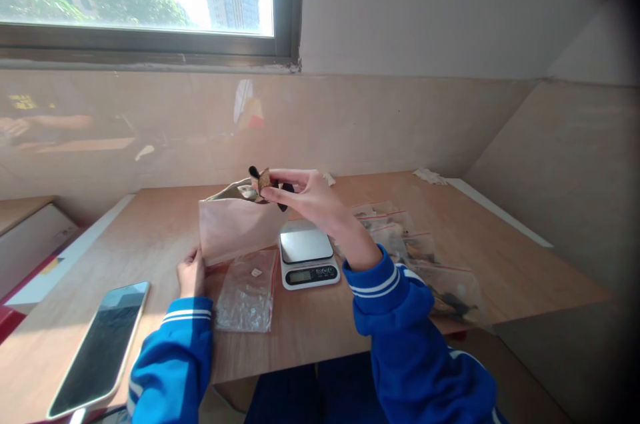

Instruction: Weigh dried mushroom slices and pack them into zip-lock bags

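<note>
My right hand (313,201) is raised over the right end of an open pale bag (240,231). Thumb and fingers pinch a few dried brown and black pieces (263,179) whose exact kind I cannot make out. Some contents show at the bag's mouth, mostly hidden inside. At the bag's lower left corner, my left hand (191,272) is closed on its edge. A white digital kitchen scale (307,247) stands below my right hand, with nothing on its steel plate. Between my arms lies a clear zip bag (247,294) with a small white packet in it.
Several clear zip bags (453,291) holding dark dried pieces lie to the right, partly behind my right forearm. A smartphone (103,347) with a cable plugged in lies at the left. Crumpled white tissue (430,176) sits near the back wall. A box (35,237) stands at far left.
</note>
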Demonstrator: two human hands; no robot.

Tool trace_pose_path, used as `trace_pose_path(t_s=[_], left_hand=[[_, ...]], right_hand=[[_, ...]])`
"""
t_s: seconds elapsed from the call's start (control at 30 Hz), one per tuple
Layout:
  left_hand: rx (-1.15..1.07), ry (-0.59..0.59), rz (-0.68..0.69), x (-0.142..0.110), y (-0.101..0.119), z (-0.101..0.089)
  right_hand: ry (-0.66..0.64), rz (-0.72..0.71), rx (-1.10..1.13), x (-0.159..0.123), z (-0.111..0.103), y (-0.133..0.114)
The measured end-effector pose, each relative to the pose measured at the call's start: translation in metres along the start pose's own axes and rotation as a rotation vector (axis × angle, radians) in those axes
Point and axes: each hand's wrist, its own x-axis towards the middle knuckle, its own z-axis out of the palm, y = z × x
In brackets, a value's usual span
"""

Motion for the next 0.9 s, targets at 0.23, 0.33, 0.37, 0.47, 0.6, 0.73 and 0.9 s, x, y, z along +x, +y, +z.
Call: trace_pose_path(t_s=[0.23, 0.33, 0.37, 0.47, 0.6, 0.73, 0.9], left_hand=[[-0.051, 0.063, -0.004, -0.003, 0.005, 0.004], [-0.067, 0.056, 0.003, -0.003, 0.008, 0.004], [-0.07, 0.053, 0.003, -0.003, 0.008, 0.004], [-0.073, 0.048, 0.0, -0.003, 0.009, 0.003], [-0.059, 0.036, 0.001, -0.002, 0.008, 0.002], [-0.05, 0.044, 0.008, 0.0, 0.005, 0.001], [-0.037, 0.083, 0.007, 0.0, 0.005, 0.002]], right_hand=[[0.243, -0.013, 0.153, -0.033, -0.03, 0.049], [0.255, 0.161, -0.116, -0.055, -0.034, 0.086], [0.23, 0.193, -0.228, -0.06, -0.032, 0.1], [0.153, 0.183, -0.506, -0.068, -0.026, 0.134], [0.101, 0.109, -0.796, -0.071, -0.02, 0.159], [0.085, 0.112, -0.87, -0.082, -0.017, 0.166], [0.134, 0.086, -0.807, -0.098, -0.013, 0.17]])
